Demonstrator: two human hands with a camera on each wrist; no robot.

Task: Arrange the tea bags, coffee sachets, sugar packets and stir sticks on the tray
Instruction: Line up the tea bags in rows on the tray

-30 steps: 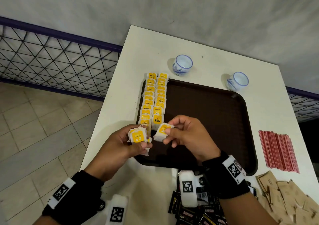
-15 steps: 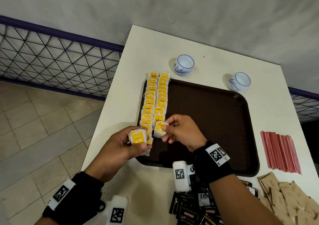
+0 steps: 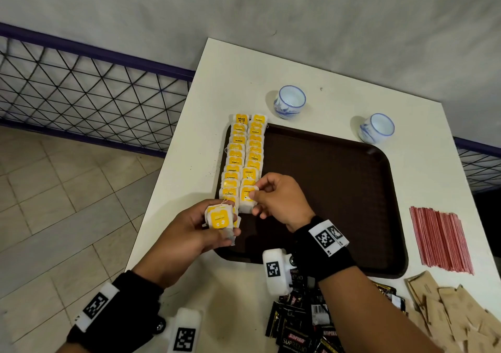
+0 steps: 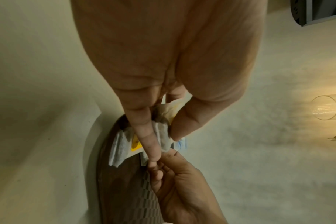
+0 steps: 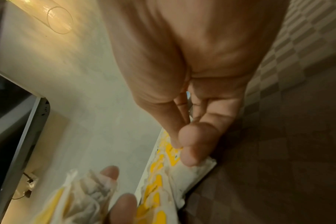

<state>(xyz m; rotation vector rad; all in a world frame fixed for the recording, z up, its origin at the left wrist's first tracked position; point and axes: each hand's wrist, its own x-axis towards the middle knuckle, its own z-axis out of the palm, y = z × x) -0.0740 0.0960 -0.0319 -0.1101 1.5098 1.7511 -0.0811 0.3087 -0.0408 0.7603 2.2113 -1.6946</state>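
Observation:
Two rows of yellow-labelled tea bags [image 3: 245, 149] run along the left side of the dark brown tray [image 3: 339, 190]. My right hand [image 3: 273, 198] pinches one tea bag [image 3: 248, 199] at the near end of the right row, low over the tray; the right wrist view shows that tea bag [image 5: 194, 168] under my thumb. My left hand [image 3: 195, 230] grips a small stack of tea bags [image 3: 219, 217] just above the tray's near left corner, seen in the left wrist view as a stack of tea bags [image 4: 159, 131] between thumb and forefinger.
Two blue-and-white cups [image 3: 290, 102] [image 3: 376, 127] stand beyond the tray. Red stir sticks [image 3: 442, 239] lie right of it. Brown sugar packets [image 3: 455, 314] and black coffee sachets [image 3: 301, 325] are piled at the near edge. The table's left edge drops to a tiled floor [image 3: 62, 203].
My right hand has carried its tea bag forward and down to the near end of the right row. The left hand has stayed in place with its stack.

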